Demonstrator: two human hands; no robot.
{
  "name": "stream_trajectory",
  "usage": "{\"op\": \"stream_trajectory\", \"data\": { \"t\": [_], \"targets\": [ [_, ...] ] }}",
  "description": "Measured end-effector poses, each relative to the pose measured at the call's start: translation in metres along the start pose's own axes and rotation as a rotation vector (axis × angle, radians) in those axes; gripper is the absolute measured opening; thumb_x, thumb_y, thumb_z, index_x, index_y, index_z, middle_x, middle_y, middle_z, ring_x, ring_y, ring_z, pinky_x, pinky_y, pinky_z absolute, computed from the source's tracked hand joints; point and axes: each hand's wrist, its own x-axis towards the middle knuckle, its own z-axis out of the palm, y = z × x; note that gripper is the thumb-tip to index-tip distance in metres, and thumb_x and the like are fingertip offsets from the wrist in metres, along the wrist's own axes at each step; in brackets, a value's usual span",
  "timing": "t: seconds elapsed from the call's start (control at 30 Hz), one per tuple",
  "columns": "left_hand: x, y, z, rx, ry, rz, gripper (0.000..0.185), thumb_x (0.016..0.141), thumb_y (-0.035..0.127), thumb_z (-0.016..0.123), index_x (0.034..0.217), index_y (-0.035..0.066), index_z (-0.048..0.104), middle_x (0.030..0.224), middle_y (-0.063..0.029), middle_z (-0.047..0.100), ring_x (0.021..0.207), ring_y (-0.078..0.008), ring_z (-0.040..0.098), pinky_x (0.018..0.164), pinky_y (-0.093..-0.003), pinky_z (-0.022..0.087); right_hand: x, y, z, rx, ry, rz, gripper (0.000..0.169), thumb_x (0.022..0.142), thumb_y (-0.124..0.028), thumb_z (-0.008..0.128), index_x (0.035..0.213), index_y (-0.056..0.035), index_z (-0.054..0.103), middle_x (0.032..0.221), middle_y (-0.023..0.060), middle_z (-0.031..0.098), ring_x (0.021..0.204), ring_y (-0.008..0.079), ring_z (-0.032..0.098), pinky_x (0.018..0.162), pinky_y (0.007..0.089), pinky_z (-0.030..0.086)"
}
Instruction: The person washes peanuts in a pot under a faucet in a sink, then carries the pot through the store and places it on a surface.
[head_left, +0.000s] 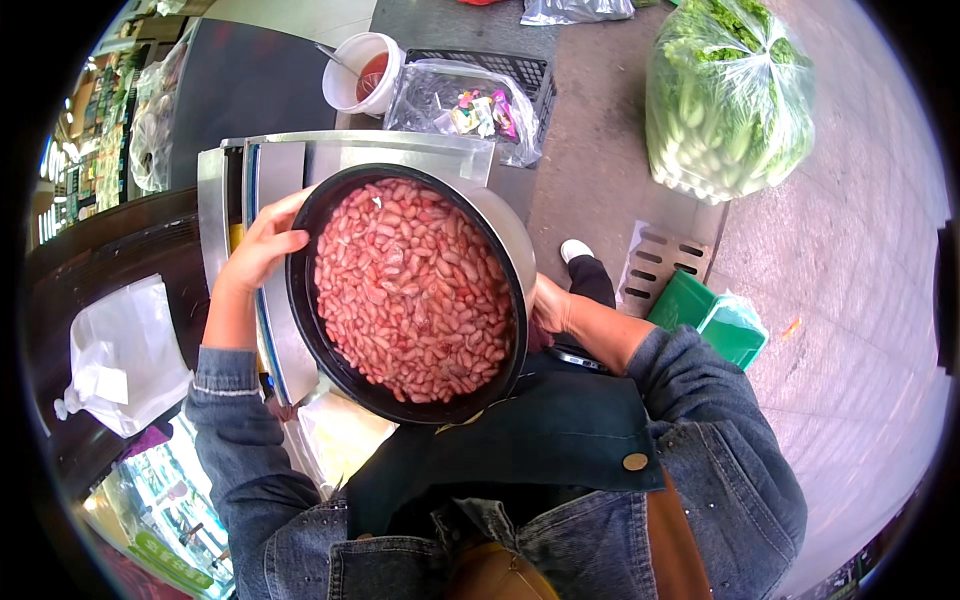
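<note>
A large round pot (498, 225), black inside and pale metallic outside, is tilted towards me before my chest. Reddish-pink shelled peanuts or beans (412, 292) fill much of it; I cannot tell which. My left hand (274, 236) grips the pot's left rim, its thumb at the edge. Low on the pot's right side is my right hand (551, 304), its fingers partly hidden behind the wall. Beneath and behind the pot lies a stainless steel counter (375, 150).
A white bucket (335, 82) with red liquid and a utensil stands beyond the counter, beside a black plastic crate (536, 75). Bagged leafy greens (727, 112) are at the upper right. A green bin (682, 300) and slotted drain cover (660, 259) lie right. White plastic bags (131, 345) lie left.
</note>
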Motion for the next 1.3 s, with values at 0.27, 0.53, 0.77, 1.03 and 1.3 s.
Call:
{"op": "stream_trajectory", "data": {
  "t": [0.27, 0.53, 0.77, 1.03, 1.3],
  "targets": [
    [-0.122, -0.078, 0.085, -0.496, 0.426, -0.237, 0.08, 0.067, 0.019, 0.074, 0.132, 0.003, 0.03, 0.13, -0.0094, 0.042, 0.12, -0.0223, 0.041, 0.1, -0.0362, 0.032, 0.015, 0.015, -0.011, -0.012, -0.099, 0.072, 0.065, 0.087, -0.055, 0.036, 0.126, -0.0037, 0.043, 0.132, 0.0105, 0.042, 0.117, 0.0253, 0.041, 0.098, 0.0403, 0.032],
    [-0.139, -0.1, 0.133, -0.687, 0.522, -0.14, 0.074, 0.061, -0.009, 0.056, 0.13, 0.001, 0.03, 0.122, -0.0092, 0.047, 0.109, -0.0204, 0.048, 0.093, -0.0319, 0.039, 0.024, 0.021, -0.014, -0.028, -0.131, 0.109, 0.065, 0.088, -0.055, 0.036, 0.126, -0.0036, 0.043, 0.131, 0.0109, 0.043, 0.116, 0.0257, 0.042, 0.097, 0.0405, 0.033],
    [-0.133, -0.097, 0.109, -0.565, 0.514, -0.227, 0.076, 0.055, -0.011, 0.051, 0.128, 0.002, 0.032, 0.097, -0.0035, 0.053, 0.085, -0.0143, 0.055, 0.073, -0.0247, 0.046, 0.029, 0.024, -0.018, -0.038, -0.172, 0.124, 0.065, 0.088, -0.055, 0.036, 0.126, -0.0035, 0.043, 0.13, 0.0113, 0.044, 0.115, 0.026, 0.043, 0.096, 0.0408, 0.033],
    [-0.106, -0.07, 0.078, -0.355, 0.393, -0.277, 0.069, 0.052, -0.007, 0.051, 0.12, 0.001, 0.043, 0.095, -0.0032, 0.058, 0.082, -0.0141, 0.057, 0.075, -0.0248, 0.046, 0.034, 0.014, -0.024, 0.006, -0.187, 0.006, 0.065, 0.088, -0.055, 0.035, 0.125, -0.0034, 0.043, 0.129, 0.0118, 0.045, 0.114, 0.0264, 0.044, 0.096, 0.0411, 0.034],
    [-0.074, -0.04, 0.044, -0.038, 0.178, -0.321, 0.063, 0.051, -0.004, 0.054, 0.113, 0.002, 0.049, 0.093, 0.0, 0.058, 0.081, -0.0098, 0.053, 0.074, -0.0216, 0.043, 0.053, -0.025, -0.065, 0.005, -0.017, -0.32, 0.08, 0.082, -0.067, 0.03, 0.128, -0.0021, 0.039, 0.128, 0.0154, 0.044, 0.114, 0.0285, 0.045, 0.096, 0.0425, 0.035]
  ]
}}
